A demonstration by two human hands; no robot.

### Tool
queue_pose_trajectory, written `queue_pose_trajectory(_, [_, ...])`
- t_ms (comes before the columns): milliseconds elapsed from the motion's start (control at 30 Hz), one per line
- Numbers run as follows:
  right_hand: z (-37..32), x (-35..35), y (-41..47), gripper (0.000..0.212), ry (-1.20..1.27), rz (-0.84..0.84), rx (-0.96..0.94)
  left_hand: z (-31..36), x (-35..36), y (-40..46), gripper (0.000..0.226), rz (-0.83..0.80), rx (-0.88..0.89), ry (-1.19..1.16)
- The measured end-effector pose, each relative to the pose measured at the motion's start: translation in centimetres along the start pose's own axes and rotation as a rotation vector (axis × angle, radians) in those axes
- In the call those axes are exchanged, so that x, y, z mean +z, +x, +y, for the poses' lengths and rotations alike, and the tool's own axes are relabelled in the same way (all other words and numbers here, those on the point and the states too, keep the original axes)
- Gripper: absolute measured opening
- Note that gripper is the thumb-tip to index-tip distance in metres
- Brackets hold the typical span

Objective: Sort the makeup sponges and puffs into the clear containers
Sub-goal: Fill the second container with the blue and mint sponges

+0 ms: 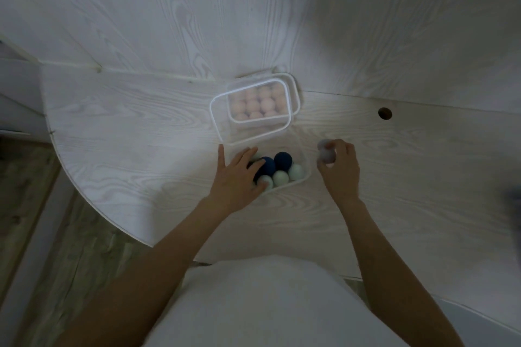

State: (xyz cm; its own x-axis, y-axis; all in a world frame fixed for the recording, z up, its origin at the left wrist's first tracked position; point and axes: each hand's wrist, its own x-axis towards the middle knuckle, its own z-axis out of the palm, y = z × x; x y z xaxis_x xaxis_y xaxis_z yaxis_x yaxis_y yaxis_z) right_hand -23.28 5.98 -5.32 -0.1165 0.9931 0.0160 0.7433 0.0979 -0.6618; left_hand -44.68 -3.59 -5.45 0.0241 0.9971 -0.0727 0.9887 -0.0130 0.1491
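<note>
A clear open container [306, 169] in front of me holds two dark blue sponges [282, 160] and several pale green ones [280, 178]. My left hand [236, 177] rests flat over its left side, fingers spread on the sponges, holding nothing. My right hand [339, 170], just right of the container, grips a pale lilac sponge [326, 153] in its fingertips. Behind stands a second clear container [293, 87] full of several peach sponges [260, 103]. A clear lid [222, 121] leans over its front.
The white wood-grain desk [141, 155] has a curved left edge and a round cable hole [385, 113] at the right back. A white wall panel [197, 22] rises behind. Wooden floor [42, 220] lies at the left.
</note>
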Motion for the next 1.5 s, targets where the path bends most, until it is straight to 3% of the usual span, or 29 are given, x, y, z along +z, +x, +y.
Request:
queue_pose_trajectory(67, [-1.7,-0.3,-0.4,0.030,0.094,0.065,-0.106,0.1,-0.1,-0.1,0.059,-0.013,-0.026,-0.011])
queue_pose_trajectory(167, [-4.7,0.8,-0.8,0.030,0.161,0.008,-0.259,0.2,0.0,-0.4,0.066,0.008,-0.057,-0.033])
queue_pose_trajectory(333, [-6.1,4.4,-1.0,0.021,-0.126,-0.156,-0.473,0.3,0.3,-0.8,0.082,0.030,-0.052,-0.033])
queue_pose_trajectory(467, [-6.4,5.1,-0.2,0.008,-0.282,-0.117,-0.589,0.4,0.4,-1.1,0.081,-0.006,-0.048,-0.071])
queue_pose_trajectory(533, [-6.7,5.5,0.6,0.012,-0.435,-0.151,-0.703,0.6,0.5,-1.2,0.079,-0.038,-0.059,-0.073])
queue_pose_trajectory(633, [-7.4,5.5,1.3,0.007,-0.554,-0.300,-0.638,0.5,0.7,-1.3,0.078,-0.028,-0.066,-0.095])
queue_pose_trajectory(767, [-8.5,5.4,1.0,0.021,-0.449,-0.263,-0.354,0.1,1.4,-1.5,0.077,0.035,-0.060,-0.125])
queue_pose_trajectory(867, [-9.2,5.7,0.8,0.023,-0.497,-0.205,-0.328,0.1,1.3,-1.2,0.079,0.028,-0.041,-0.151])
queue_pose_trajectory(1000, [-9.8,5.7,1.6,0.023,-0.604,-0.311,-0.269,-0.1,0.9,-1.0,0.080,-0.001,-0.031,-0.199])
queue_pose_trajectory(1067, [-9.9,4.7,1.8,0.025,-0.613,-0.288,-0.274,-0.5,0.5,-1.1,0.067,0.080,-0.044,-0.290])
queue_pose_trajectory(1100, [-9.9,4.0,1.9,0.026,-0.589,-0.267,-0.264,-0.7,0.1,-1.2,0.055,0.195,-0.051,-0.370])
queue_pose_trajectory(1167, [-9.7,2.4,2.1,0.025,-0.433,-0.183,-0.208,-1.3,-0.9,-1.2,0.029,0.466,-0.138,-0.584])
queue_pose_trajectory(1267, [-9.6,0.9,3.4,0.019,-0.064,-0.068,-0.159,-2.2,-2.8,-0.6,0.022,0.606,-0.474,-0.893])
queue_pose_trajectory(1367, [-10.1,0.7,5.5,0.052,0.127,-0.218,-0.042,-3.3,-4.8,1.3,0.043,0.473,-0.731,-1.099])
queue_pose_trajectory(1433, [-11.1,0.4,6.3,0.068,0.225,-0.350,0.023,-3.9,-6.0,2.4,0.046,0.327,-0.788,-1.235])
queue_pose_trajectory(1500, [-11.9,-0.2,6.3,0.068,0.396,-0.455,0.104,-4.1,-6.5,2.8,0.044,0.259,-0.774,-1.309])
